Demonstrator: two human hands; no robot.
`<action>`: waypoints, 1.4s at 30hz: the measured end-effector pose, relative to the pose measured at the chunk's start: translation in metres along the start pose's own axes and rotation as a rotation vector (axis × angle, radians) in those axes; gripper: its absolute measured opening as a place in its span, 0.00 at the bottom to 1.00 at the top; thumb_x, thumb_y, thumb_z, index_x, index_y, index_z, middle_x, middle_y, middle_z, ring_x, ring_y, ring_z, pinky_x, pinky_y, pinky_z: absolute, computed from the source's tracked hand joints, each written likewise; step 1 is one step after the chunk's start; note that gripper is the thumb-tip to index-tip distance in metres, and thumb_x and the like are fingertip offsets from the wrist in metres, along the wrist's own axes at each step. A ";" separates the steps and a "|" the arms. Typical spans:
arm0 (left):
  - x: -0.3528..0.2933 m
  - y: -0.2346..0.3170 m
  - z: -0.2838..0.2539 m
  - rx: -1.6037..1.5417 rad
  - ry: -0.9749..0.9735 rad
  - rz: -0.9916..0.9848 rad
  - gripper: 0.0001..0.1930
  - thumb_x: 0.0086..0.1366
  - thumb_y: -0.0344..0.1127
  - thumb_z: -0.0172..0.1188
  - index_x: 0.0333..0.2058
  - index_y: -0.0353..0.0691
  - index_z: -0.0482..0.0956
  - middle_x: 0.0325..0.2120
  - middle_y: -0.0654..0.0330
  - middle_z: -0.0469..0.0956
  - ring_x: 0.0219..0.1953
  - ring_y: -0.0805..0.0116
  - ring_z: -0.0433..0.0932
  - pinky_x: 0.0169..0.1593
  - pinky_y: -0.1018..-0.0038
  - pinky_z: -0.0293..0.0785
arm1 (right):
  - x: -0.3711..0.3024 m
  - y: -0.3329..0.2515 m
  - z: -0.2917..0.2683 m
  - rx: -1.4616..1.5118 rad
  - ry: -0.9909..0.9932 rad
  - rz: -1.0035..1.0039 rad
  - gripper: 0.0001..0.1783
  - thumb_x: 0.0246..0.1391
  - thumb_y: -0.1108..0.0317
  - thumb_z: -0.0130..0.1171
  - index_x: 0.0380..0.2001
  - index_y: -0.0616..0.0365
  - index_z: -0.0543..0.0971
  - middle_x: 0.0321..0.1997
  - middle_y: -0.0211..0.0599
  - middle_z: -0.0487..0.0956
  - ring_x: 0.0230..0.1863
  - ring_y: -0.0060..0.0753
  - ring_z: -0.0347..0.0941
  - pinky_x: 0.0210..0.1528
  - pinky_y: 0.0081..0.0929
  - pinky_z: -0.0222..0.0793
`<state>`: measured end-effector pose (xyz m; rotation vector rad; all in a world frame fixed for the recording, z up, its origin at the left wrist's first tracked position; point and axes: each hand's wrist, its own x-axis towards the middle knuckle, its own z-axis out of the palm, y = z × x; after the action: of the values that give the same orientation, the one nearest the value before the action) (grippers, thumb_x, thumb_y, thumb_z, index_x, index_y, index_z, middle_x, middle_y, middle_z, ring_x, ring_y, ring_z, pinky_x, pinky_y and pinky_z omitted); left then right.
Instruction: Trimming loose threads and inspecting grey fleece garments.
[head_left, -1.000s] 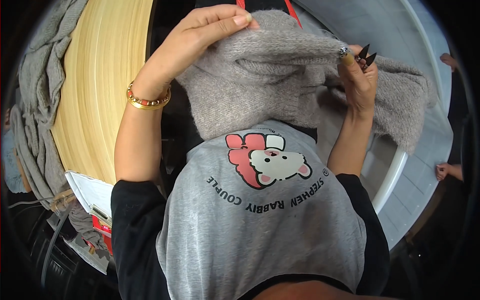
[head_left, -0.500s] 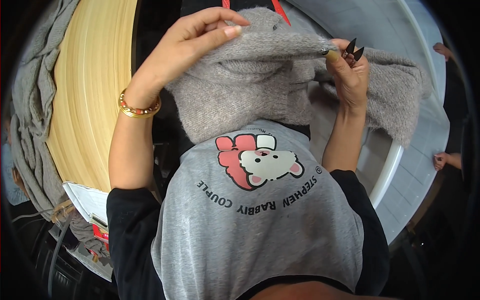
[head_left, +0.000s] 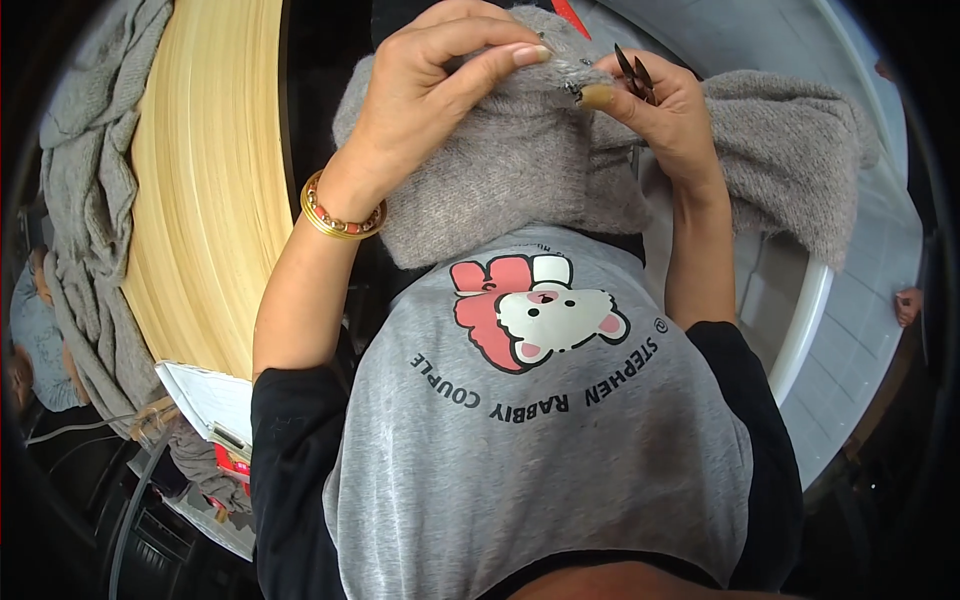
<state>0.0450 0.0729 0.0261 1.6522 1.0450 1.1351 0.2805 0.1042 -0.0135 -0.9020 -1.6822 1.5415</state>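
Note:
A fuzzy grey-beige knitted garment (head_left: 490,165) is bunched in front of my chest, with another part spread to the right. My left hand (head_left: 425,105), wearing a gold bangle and a beaded bracelet (head_left: 345,222), pinches its upper fold between thumb and forefinger. Close beside it, my right hand (head_left: 680,125) grips the edge of the same fold. A yellowish cover (head_left: 597,96) sits on the right thumb. Small black thread snips (head_left: 637,75) are tucked in the right hand, blades pointing up and away. Small dark bits (head_left: 573,91) show at the gripped edge.
A curved wood-grain table (head_left: 210,200) stands at left, with more grey knitwear (head_left: 85,190) along its far side. A white clipboard-like board (head_left: 205,400) lies at its near end. At right is a grey tiled surface (head_left: 850,330) with a white rim; another person's hand (head_left: 908,306) shows there.
My left hand has moved right along the fold, and my right hand has shifted left. The two are now close together, with the garment's edge bunched between them.

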 end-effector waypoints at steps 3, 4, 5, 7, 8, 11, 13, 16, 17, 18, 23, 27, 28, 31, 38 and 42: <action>0.013 -0.042 0.004 -0.471 -0.007 0.638 0.05 0.62 0.25 0.63 0.37 0.33 0.82 0.34 0.60 0.76 0.31 0.76 0.72 0.34 0.80 0.68 | 0.002 -0.001 0.004 0.079 0.005 0.011 0.12 0.55 0.65 0.68 0.38 0.60 0.81 0.30 0.19 0.76 0.31 0.08 0.66 0.33 0.11 0.60; 0.007 -0.041 -0.001 -0.472 -0.016 0.637 0.05 0.62 0.25 0.63 0.37 0.33 0.82 0.34 0.60 0.76 0.31 0.76 0.72 0.34 0.80 0.68 | 0.002 -0.002 0.003 0.063 -0.008 0.018 0.11 0.56 0.66 0.67 0.38 0.61 0.81 0.32 0.21 0.78 0.33 0.10 0.69 0.37 0.12 0.63; -0.006 -0.037 -0.011 -0.202 0.015 0.374 0.09 0.65 0.28 0.61 0.43 0.34 0.81 0.37 0.62 0.78 0.36 0.77 0.73 0.41 0.80 0.69 | 0.002 -0.002 0.003 0.047 -0.023 0.025 0.10 0.57 0.68 0.65 0.39 0.62 0.81 0.33 0.23 0.79 0.36 0.11 0.71 0.40 0.13 0.65; -0.011 -0.030 -0.017 0.071 0.041 0.114 0.13 0.68 0.32 0.59 0.49 0.36 0.80 0.40 0.64 0.80 0.42 0.78 0.75 0.48 0.81 0.69 | 0.003 -0.001 0.005 0.053 -0.005 0.004 0.11 0.56 0.66 0.66 0.39 0.60 0.81 0.31 0.21 0.77 0.33 0.10 0.68 0.36 0.12 0.62; -0.012 -0.031 -0.017 0.026 0.068 0.078 0.11 0.68 0.32 0.58 0.47 0.35 0.80 0.40 0.63 0.81 0.42 0.77 0.75 0.49 0.80 0.69 | 0.003 0.000 0.006 0.059 0.006 -0.013 0.11 0.56 0.63 0.67 0.39 0.57 0.81 0.29 0.18 0.76 0.29 0.08 0.66 0.32 0.10 0.58; -0.016 -0.036 -0.020 -0.092 0.150 0.001 0.09 0.69 0.32 0.57 0.44 0.34 0.81 0.40 0.61 0.81 0.43 0.76 0.76 0.50 0.79 0.70 | 0.004 -0.002 0.005 0.017 0.011 -0.017 0.12 0.58 0.62 0.65 0.40 0.57 0.81 0.31 0.18 0.76 0.30 0.08 0.66 0.34 0.10 0.59; -0.016 -0.033 -0.020 -0.245 0.242 -0.074 0.09 0.71 0.32 0.55 0.42 0.33 0.80 0.38 0.61 0.81 0.42 0.76 0.76 0.51 0.79 0.70 | 0.008 0.005 -0.008 0.155 0.030 0.066 0.14 0.59 0.60 0.64 0.42 0.57 0.81 0.30 0.16 0.75 0.29 0.07 0.64 0.32 0.10 0.57; -0.021 -0.042 -0.042 -0.213 0.288 -0.049 0.09 0.72 0.31 0.53 0.42 0.32 0.78 0.37 0.60 0.80 0.40 0.75 0.76 0.50 0.78 0.70 | 0.012 -0.019 0.006 0.294 0.221 0.108 0.13 0.60 0.66 0.62 0.41 0.65 0.83 0.19 0.22 0.71 0.19 0.11 0.61 0.22 0.12 0.53; -0.024 -0.038 -0.046 -0.209 0.298 -0.058 0.09 0.72 0.31 0.53 0.42 0.32 0.78 0.37 0.60 0.80 0.40 0.75 0.76 0.51 0.78 0.70 | 0.014 -0.018 0.004 0.253 0.256 0.087 0.14 0.62 0.62 0.59 0.40 0.64 0.84 0.18 0.19 0.69 0.17 0.10 0.58 0.20 0.12 0.49; -0.029 -0.029 -0.050 -0.201 0.312 -0.066 0.09 0.72 0.31 0.53 0.42 0.32 0.78 0.38 0.59 0.80 0.40 0.75 0.76 0.51 0.78 0.70 | 0.016 -0.014 0.002 0.213 0.286 0.065 0.17 0.65 0.58 0.57 0.39 0.63 0.84 0.17 0.16 0.67 0.15 0.08 0.54 0.19 0.12 0.45; -0.062 -0.020 -0.071 -0.032 0.243 -0.251 0.08 0.71 0.34 0.56 0.40 0.36 0.79 0.27 0.69 0.74 0.32 0.82 0.71 0.43 0.82 0.69 | 0.010 0.065 -0.005 -0.177 0.205 -0.023 0.19 0.60 0.59 0.62 0.51 0.56 0.80 0.18 0.09 0.62 0.18 0.05 0.50 0.20 0.14 0.41; -0.081 -0.003 -0.053 0.675 -0.162 -0.188 0.53 0.40 0.48 0.80 0.64 0.41 0.61 0.48 0.50 0.70 0.42 0.54 0.75 0.48 0.64 0.74 | 0.007 0.049 0.010 -0.021 0.206 0.220 0.19 0.59 0.58 0.62 0.50 0.54 0.81 0.18 0.08 0.59 0.16 0.05 0.46 0.18 0.15 0.37; -0.080 -0.006 -0.043 0.704 -0.270 -0.144 0.61 0.36 0.51 0.81 0.67 0.44 0.54 0.55 0.40 0.65 0.53 0.40 0.70 0.54 0.56 0.72 | 0.008 0.049 0.010 -0.015 0.201 0.206 0.19 0.59 0.58 0.62 0.50 0.54 0.81 0.18 0.08 0.59 0.16 0.05 0.46 0.18 0.15 0.37; -0.088 -0.020 -0.003 0.838 -0.424 -0.330 0.66 0.36 0.49 0.81 0.71 0.51 0.46 0.67 0.38 0.48 0.67 0.30 0.52 0.59 0.40 0.64 | 0.021 0.060 0.014 0.036 0.200 0.156 0.18 0.60 0.57 0.62 0.48 0.55 0.81 0.17 0.08 0.58 0.16 0.05 0.47 0.17 0.15 0.37; -0.018 -0.077 0.028 1.029 -0.357 -0.216 0.41 0.43 0.35 0.72 0.59 0.40 0.66 0.50 0.47 0.72 0.50 0.49 0.74 0.46 0.64 0.77 | 0.002 0.035 0.008 -0.020 0.352 0.260 0.15 0.62 0.60 0.60 0.48 0.56 0.81 0.18 0.08 0.60 0.15 0.04 0.48 0.17 0.13 0.39; 0.020 -0.033 -0.023 -0.225 0.090 -0.333 0.18 0.54 0.30 0.62 0.45 0.36 0.80 0.32 0.60 0.80 0.34 0.73 0.77 0.39 0.76 0.75 | -0.021 0.032 -0.020 0.093 0.476 0.224 0.14 0.64 0.62 0.57 0.48 0.58 0.80 0.18 0.10 0.62 0.15 0.04 0.49 0.16 0.11 0.40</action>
<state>0.0221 0.1058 0.0049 1.2088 1.1540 1.0666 0.3105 0.0988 -0.0449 -1.3213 -1.1932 1.3888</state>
